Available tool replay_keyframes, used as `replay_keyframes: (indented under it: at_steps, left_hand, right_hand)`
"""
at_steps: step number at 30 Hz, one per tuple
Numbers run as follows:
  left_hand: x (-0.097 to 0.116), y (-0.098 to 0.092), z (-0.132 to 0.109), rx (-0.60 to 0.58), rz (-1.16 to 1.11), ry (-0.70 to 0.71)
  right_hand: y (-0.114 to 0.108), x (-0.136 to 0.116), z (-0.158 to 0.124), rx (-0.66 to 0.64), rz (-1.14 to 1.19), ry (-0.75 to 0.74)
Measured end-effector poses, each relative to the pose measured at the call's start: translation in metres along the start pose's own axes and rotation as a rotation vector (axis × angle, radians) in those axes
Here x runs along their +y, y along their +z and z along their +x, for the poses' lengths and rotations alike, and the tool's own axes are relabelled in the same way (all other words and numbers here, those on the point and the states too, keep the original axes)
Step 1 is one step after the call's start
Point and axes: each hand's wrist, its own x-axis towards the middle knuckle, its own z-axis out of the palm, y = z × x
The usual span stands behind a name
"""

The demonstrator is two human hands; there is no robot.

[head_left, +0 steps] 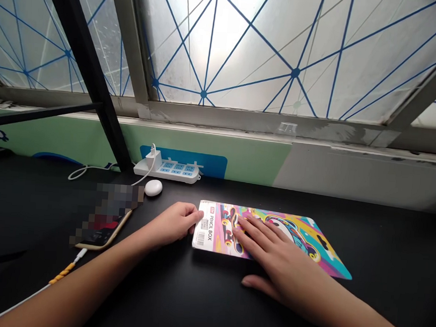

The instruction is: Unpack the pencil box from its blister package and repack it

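A flat, colourful pencil box package (324,240) lies on the black desk, printed with cartoon skateboards and a white label strip reading "PENCIL BOX" at its left end. My left hand (176,224) is at that labelled end, its fingers curled in and pinching the left edge. Across the middle of the package, my right hand (275,247) rests flat with fingers stretched out and the thumb apart, over the desk near the front edge. The right hand covers part of the printed picture.
A phone (104,233), partly blurred out, lies left with a white charging cable (17,304) plugged in. Behind it are a small white rounded case (153,188) and a white power strip (180,172) by the wall. A black post (86,64) slants upward at left, before the windows.
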Motion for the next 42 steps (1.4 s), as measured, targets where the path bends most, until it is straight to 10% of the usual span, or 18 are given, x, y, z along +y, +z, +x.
replay_keyframes:
  at_steps: [10, 21, 35, 42]
  left_hand:
    - [-0.005, 0.000, 0.006, -0.075, -0.219, -0.053]
    - [-0.007, -0.002, 0.007, -0.068, -0.226, -0.069]
    - [0.000, -0.003, 0.004, -0.071, -0.047, -0.087]
    - [0.007, -0.030, 0.005, 0.162, 0.350, -0.023]
  right_hand:
    - [0.000, -0.039, 0.071, -0.067, 0.081, -0.024]
    - [-0.010, -0.028, 0.072, -0.198, 0.219, 0.006]
    - [-0.010, 0.008, 0.015, -0.196, 0.326, 0.119]
    - [-0.005, 0.033, -0.028, -0.153, 0.216, 0.238]
